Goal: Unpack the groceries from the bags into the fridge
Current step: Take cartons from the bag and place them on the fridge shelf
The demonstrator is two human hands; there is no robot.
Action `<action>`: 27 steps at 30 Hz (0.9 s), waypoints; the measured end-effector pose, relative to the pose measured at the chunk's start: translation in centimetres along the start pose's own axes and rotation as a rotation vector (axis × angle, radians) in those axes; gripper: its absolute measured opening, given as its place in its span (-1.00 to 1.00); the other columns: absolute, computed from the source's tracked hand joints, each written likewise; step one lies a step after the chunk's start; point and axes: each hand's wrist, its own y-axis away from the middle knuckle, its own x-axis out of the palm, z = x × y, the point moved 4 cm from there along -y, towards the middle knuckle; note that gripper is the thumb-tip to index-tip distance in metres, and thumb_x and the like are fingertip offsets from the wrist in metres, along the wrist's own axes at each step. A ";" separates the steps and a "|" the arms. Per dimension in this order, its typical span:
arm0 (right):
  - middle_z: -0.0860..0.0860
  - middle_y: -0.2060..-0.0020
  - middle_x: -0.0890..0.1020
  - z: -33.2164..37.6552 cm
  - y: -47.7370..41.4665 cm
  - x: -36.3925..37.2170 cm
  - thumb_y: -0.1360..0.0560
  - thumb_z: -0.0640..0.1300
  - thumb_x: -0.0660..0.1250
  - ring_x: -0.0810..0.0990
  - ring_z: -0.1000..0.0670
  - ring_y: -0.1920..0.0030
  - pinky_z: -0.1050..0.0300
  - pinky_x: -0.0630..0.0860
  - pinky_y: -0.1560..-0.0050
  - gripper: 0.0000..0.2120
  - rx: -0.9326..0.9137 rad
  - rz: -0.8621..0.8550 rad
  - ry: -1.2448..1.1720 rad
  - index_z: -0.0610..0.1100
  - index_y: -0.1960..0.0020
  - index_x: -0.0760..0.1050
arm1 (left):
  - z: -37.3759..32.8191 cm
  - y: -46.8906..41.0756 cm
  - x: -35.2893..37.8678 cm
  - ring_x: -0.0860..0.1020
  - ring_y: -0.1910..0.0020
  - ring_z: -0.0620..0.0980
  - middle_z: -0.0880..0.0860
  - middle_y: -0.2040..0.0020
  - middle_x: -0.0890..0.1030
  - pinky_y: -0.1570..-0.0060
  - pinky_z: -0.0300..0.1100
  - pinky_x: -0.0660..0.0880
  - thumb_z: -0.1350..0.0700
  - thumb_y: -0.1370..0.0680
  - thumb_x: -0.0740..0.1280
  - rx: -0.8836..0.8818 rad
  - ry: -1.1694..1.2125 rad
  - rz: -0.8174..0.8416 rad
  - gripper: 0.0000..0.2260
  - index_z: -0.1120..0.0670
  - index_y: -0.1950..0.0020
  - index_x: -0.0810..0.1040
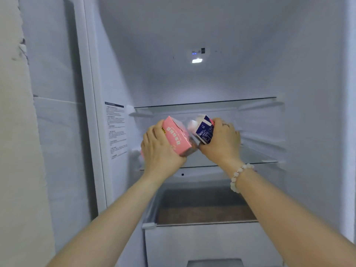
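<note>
Above the lower shelf of the fridge, on the head view, I see the left hand curled round a pink carton and the right hand gripping a blue carton. Both are tilted, neither set down. I judge unpacking early; bags unseen.

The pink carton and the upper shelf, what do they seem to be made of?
The pink carton: likely printed paperboard, matte; flat faces, sharp folded edges. The upper shelf: seemingly clear glass; see-through, with a thin dark front edge, though clear plastic is possible.
</note>
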 end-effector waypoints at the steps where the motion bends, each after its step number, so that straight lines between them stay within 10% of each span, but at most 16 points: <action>1: -0.07 -0.11 0.54 -0.4 -0.5 0.4 -0.32 0.01 0.49 0.46 -0.11 -0.15 0.05 0.37 -0.05 -0.43 0.048 -0.001 -0.021 -0.14 -0.22 0.34 | 0.1 -0.4 0.9 0.35 -0.19 0.13 0.13 -0.23 0.39 -0.15 -0.09 0.27 -0.07 -0.14 0.58 -0.009 0.030 -0.011 -0.05 0.18 -0.41 0.24; 14: -0.07 -0.07 0.54 -7.6 -4.0 3.3 -0.35 -0.02 0.49 0.44 -0.05 0.13 0.13 0.36 0.21 -0.37 0.431 0.040 -0.199 -0.18 -0.24 0.24 | -0.2 -3.9 12.1 0.31 -0.30 0.09 0.11 -0.30 0.29 -0.31 0.00 0.31 -0.13 -0.13 0.61 -0.429 0.522 0.210 0.02 0.17 -0.39 0.14; 27: -0.08 -0.12 0.52 -11.2 -5.4 3.5 -0.34 0.05 0.49 0.54 -0.10 -0.08 0.14 0.39 0.18 -0.35 0.437 -0.059 -0.087 -0.18 -0.24 0.23 | -0.4 -6.7 20.3 0.44 -0.20 0.09 0.14 -0.20 0.38 -0.19 -0.03 0.46 -0.42 -0.10 0.45 -0.478 0.370 0.636 -0.05 0.15 -0.30 0.40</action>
